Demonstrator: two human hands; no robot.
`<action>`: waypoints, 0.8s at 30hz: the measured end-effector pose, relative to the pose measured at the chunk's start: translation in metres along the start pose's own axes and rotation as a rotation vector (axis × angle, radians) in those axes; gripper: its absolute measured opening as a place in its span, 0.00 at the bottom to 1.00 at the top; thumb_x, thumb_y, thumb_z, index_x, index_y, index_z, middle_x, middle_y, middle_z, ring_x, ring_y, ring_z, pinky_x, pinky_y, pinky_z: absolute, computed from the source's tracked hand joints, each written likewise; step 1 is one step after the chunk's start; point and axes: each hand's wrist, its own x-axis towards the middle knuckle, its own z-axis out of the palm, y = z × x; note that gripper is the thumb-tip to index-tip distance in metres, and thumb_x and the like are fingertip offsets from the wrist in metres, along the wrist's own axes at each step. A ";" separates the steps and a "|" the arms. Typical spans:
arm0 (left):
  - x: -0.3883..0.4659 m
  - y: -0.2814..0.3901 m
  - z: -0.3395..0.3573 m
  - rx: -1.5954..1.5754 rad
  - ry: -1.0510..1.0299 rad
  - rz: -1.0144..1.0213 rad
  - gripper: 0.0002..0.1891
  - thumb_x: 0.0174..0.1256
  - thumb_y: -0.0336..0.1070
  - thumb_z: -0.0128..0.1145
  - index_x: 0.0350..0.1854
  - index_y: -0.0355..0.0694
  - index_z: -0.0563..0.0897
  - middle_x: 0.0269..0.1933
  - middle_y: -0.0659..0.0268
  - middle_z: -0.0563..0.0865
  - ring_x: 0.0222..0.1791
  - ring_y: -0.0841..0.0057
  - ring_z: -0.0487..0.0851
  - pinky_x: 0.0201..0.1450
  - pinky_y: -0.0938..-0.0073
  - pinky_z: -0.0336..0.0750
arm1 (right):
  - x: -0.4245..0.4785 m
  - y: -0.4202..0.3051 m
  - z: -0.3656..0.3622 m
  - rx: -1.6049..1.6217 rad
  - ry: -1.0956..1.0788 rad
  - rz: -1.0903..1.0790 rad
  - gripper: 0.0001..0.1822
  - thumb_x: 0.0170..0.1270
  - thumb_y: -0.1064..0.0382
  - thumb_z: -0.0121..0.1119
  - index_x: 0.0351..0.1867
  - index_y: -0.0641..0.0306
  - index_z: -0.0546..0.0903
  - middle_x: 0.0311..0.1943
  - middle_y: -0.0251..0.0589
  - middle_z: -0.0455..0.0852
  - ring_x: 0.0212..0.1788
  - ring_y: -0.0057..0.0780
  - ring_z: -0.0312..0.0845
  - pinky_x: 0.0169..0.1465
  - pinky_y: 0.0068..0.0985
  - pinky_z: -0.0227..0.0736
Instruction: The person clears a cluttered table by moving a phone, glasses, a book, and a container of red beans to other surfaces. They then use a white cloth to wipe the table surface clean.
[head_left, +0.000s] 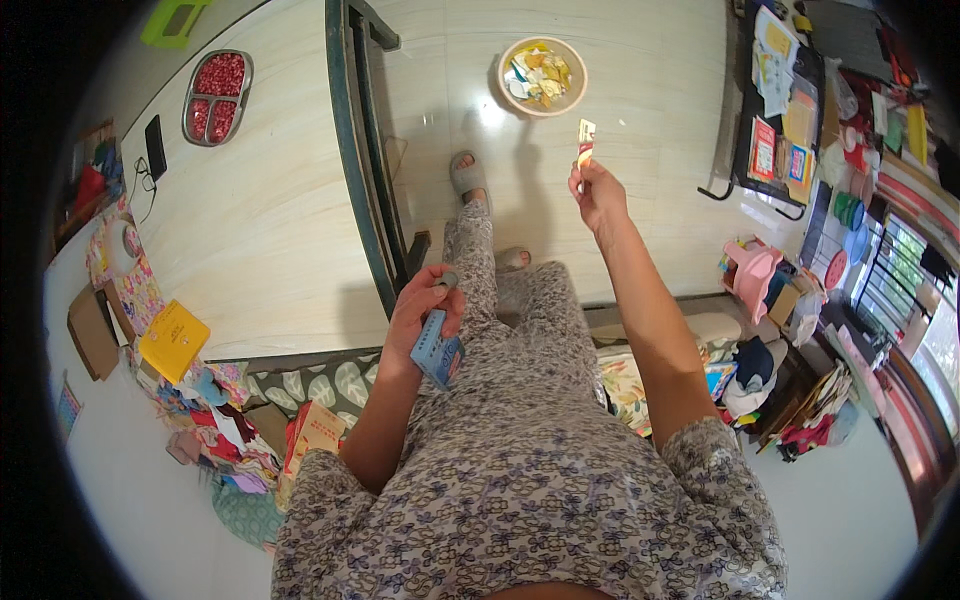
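Note:
My left hand (426, 311) holds a small blue printed box (438, 351) against the palm, above my lap. Between its thumb and fingers is a small round greyish object (447, 280), too small to name. My right hand (600, 193) is stretched forward over the floor and pinches a small cream, red and yellow printed packet or card (586, 142) upright by its lower end. Just beyond the packet, in this view, a round pale plastic basin (578, 96) stands on the floor with yellowish and white scraps inside.
On the pale table (277, 247) at the left are a divided metal tray (189, 120) of red seeds, a black phone (155, 147) and eyeglasses (142, 176). A dark table frame (360, 150) runs beside my leg. At the right stand a cluttered black rack (739, 142) and a pink plastic stool (752, 274).

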 end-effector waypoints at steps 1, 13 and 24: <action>0.012 0.010 0.005 0.018 0.013 -0.003 0.16 0.60 0.33 0.49 0.49 0.34 0.69 0.27 0.56 0.78 0.15 0.79 0.70 0.19 0.79 0.66 | 0.037 -0.003 -0.002 -0.009 -0.013 -0.011 0.13 0.64 0.72 0.47 0.50 0.70 0.72 0.33 0.39 0.78 0.30 0.23 0.76 0.30 0.19 0.75; 0.092 -0.005 -0.055 -0.248 0.287 -0.039 0.16 0.59 0.37 0.53 0.45 0.34 0.69 0.23 0.57 0.75 0.14 0.77 0.71 0.16 0.78 0.68 | 0.232 0.072 0.075 -0.512 -0.142 0.145 0.11 0.62 0.64 0.52 0.42 0.68 0.74 0.31 0.40 0.80 0.23 0.24 0.73 0.24 0.23 0.70; 0.113 -0.079 -0.164 -0.654 0.398 -0.061 0.23 0.57 0.36 0.54 0.55 0.35 0.67 0.26 0.52 0.77 0.15 0.72 0.72 0.20 0.70 0.68 | 0.350 0.311 0.159 -1.480 -0.656 -0.129 0.14 0.63 0.60 0.51 0.49 0.58 0.80 0.47 0.44 0.81 0.43 0.38 0.80 0.44 0.31 0.74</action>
